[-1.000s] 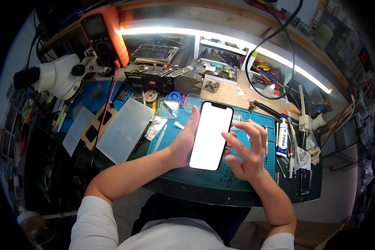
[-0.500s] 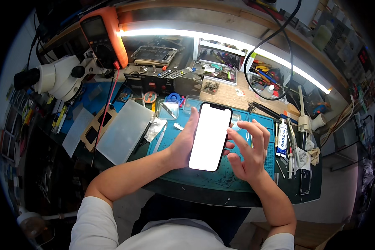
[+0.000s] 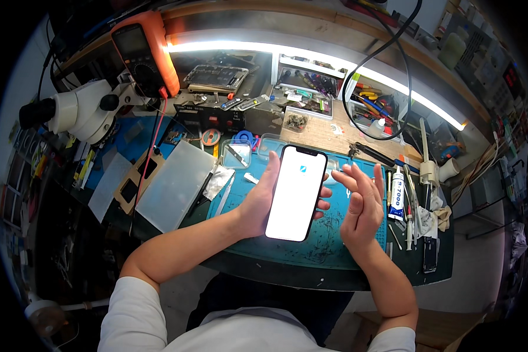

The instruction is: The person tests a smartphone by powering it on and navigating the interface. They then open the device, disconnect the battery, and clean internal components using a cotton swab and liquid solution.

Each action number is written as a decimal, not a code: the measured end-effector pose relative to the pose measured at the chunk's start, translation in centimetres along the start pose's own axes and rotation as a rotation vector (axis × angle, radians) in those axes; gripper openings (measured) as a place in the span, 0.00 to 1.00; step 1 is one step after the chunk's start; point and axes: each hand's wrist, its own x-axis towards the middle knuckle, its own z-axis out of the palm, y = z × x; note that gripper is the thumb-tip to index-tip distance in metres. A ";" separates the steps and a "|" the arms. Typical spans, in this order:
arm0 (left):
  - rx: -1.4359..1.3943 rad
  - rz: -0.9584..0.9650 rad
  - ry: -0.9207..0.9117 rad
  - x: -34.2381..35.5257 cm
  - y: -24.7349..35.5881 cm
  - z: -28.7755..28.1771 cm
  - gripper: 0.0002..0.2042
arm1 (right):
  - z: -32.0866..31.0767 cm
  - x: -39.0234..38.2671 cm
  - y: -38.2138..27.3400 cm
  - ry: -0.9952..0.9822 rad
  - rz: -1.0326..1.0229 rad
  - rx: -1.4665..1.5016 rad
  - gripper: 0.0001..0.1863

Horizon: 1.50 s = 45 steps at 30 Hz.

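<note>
The left hand (image 3: 258, 205) is clamping a smartphone (image 3: 294, 202), a flat slab with rounded corners, a glossy white-lit screen and a dark rim. Below the grip, a smooth blue-green mat (image 3: 287, 251) with dark scuffs is lying on the bench. Left of the grip, a crinkled silvery wipe (image 3: 219, 180) is resting beside a frosted, rectangular plastic sheet (image 3: 175, 185). Since half a second ago, the screen is newly showing a small blue square icon (image 3: 303, 168) near its top, and the right hand (image 3: 362, 205) is drawing away from the phone's right edge. The left thumb is pressing along the near side while fingertips are curling around the far one; the right hand is hovering right of the grip, empty, fingers loosely bent.
</note>
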 end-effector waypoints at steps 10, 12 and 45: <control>0.021 -0.011 0.018 0.0 -0.1 0.1 0.51 | 0.4 0.3 -0.4 0.056 0.090 0.116 0.23; 0.024 -0.010 0.020 0.0 -0.1 0.1 0.51 | 0.4 0.4 -0.4 0.066 0.058 0.061 0.23; -0.004 -0.015 0.017 0.0 -0.2 -0.1 0.51 | 0.7 0.0 -0.1 0.020 0.046 0.118 0.22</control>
